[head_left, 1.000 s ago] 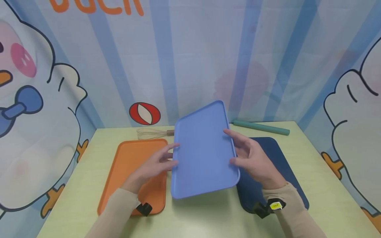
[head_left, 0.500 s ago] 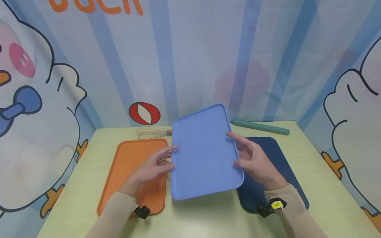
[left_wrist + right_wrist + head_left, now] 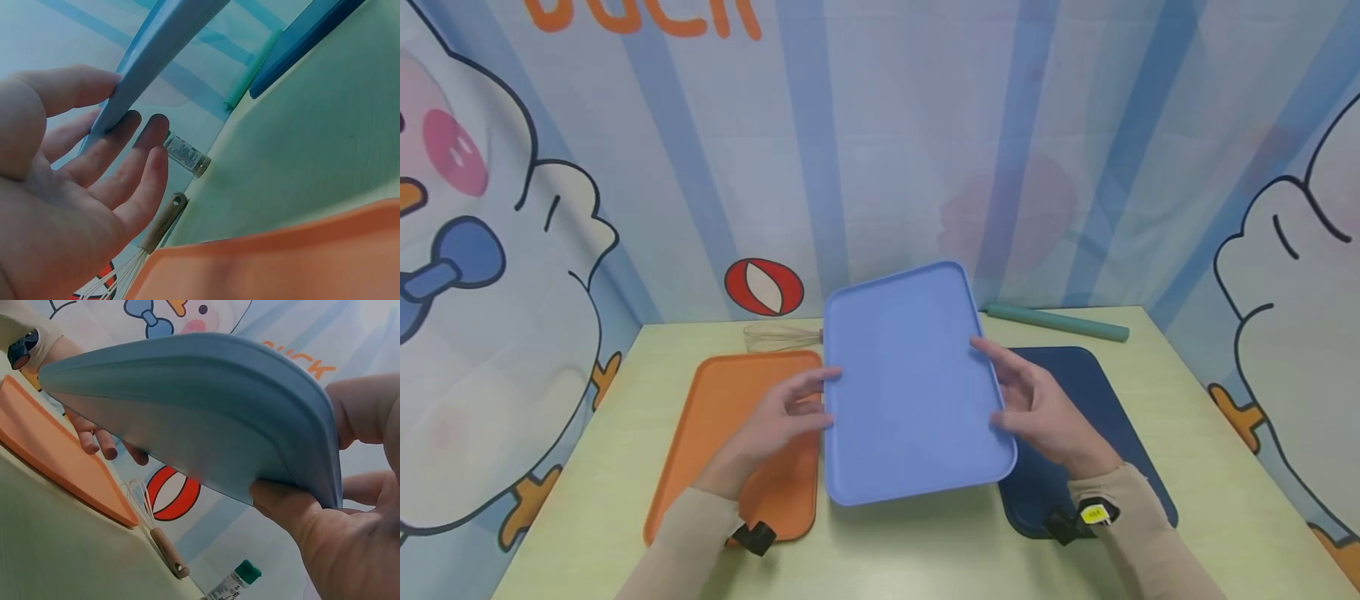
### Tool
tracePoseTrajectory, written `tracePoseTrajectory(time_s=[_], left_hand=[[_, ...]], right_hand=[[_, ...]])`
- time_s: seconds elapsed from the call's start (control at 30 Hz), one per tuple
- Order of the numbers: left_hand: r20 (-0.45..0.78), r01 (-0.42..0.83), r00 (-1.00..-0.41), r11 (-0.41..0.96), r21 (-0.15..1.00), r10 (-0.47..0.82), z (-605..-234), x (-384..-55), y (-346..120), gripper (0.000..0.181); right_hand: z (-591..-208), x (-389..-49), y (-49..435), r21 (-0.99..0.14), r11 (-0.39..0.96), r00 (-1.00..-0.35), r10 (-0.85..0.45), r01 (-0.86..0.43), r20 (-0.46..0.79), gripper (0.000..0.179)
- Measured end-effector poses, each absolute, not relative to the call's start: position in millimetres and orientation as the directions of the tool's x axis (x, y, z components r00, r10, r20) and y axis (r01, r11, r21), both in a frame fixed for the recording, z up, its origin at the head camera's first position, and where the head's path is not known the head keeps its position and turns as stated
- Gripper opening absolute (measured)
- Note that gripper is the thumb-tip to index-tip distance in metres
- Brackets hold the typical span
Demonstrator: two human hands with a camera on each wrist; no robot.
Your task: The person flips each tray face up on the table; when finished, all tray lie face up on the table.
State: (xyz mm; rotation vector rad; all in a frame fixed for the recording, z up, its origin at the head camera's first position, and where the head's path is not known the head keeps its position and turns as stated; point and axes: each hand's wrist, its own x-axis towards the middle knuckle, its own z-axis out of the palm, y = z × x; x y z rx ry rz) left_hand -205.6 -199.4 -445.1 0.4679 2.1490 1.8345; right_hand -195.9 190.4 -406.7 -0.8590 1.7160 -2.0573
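A light blue rectangular tray (image 3: 917, 383) is held up tilted above the table between both hands, its inner face towards the head camera. My left hand (image 3: 778, 421) pinches its left edge, thumb on one face and fingertips against the other; the lower fingers extend loosely in the left wrist view. On the opposite edge, my right hand (image 3: 1041, 408) grips the rim between thumb and fingers. The right wrist view shows the tray's underside (image 3: 187, 419). Below the left forearm lies an orange tray (image 3: 748, 379), and a dark blue tray (image 3: 1097, 417) lies under the right hand.
Along the back of the table are a whisk (image 3: 782, 337) and a green rolling-pin-like rod (image 3: 1056, 322). A green-capped bottle (image 3: 234, 584) stands there too, hidden behind the raised tray in the head view. A printed curtain (image 3: 895, 150) hangs close behind.
The light blue tray has turned a little and sunk slightly, showing more of its face. Its left edge and my left hand have shifted left; my right hand has moved slightly right and down.
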Motion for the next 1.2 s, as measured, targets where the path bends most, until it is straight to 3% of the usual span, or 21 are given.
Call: tracePoseTrajectory(time_s=[0.77, 1.2], left_hand=[[0.063, 0.117, -0.915, 0.114, 0.987, 0.398, -441, -203, -204, 0.066], [0.032, 0.084, -0.928, 0.124, 0.989, 0.372, -439, -201, -204, 0.065]], right_hand=[[-414, -197, 193, -0.983, 0.072, -0.807, -0.582, -0.169, 0.096, 0.096], [-419, -198, 194, -0.978, 0.146, -0.813, -0.581, -0.150, 0.038, 0.096]])
